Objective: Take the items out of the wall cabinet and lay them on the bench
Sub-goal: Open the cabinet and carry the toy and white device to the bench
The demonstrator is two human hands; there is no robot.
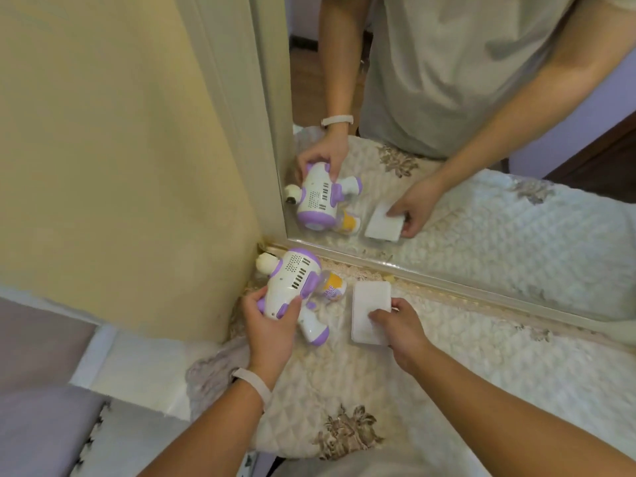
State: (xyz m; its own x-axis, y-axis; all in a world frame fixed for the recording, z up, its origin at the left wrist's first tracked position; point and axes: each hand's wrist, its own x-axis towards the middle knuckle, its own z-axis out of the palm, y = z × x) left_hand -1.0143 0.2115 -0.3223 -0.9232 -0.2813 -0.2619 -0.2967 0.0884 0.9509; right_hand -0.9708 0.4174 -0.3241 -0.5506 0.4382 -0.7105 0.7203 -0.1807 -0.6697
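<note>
A white and purple toy bubble gun (292, 280) lies on the quilted bench cover (464, 366) in the corner by the yellow wall. My left hand (272, 325) grips its rear body, fingers curled round it. A small bottle with a yellow label (333, 285) sits just behind the toy. To the right, a flat white rectangular pack (370, 304) lies on the cover. My right hand (401, 327) holds its near right edge, thumb and fingers on it.
A mirror (481, 218) with a pale frame stands along the back of the bench and repeats both hands and both items. The yellow wall (120, 166) closes the left side. Open quilted cover stretches to the right and toward me.
</note>
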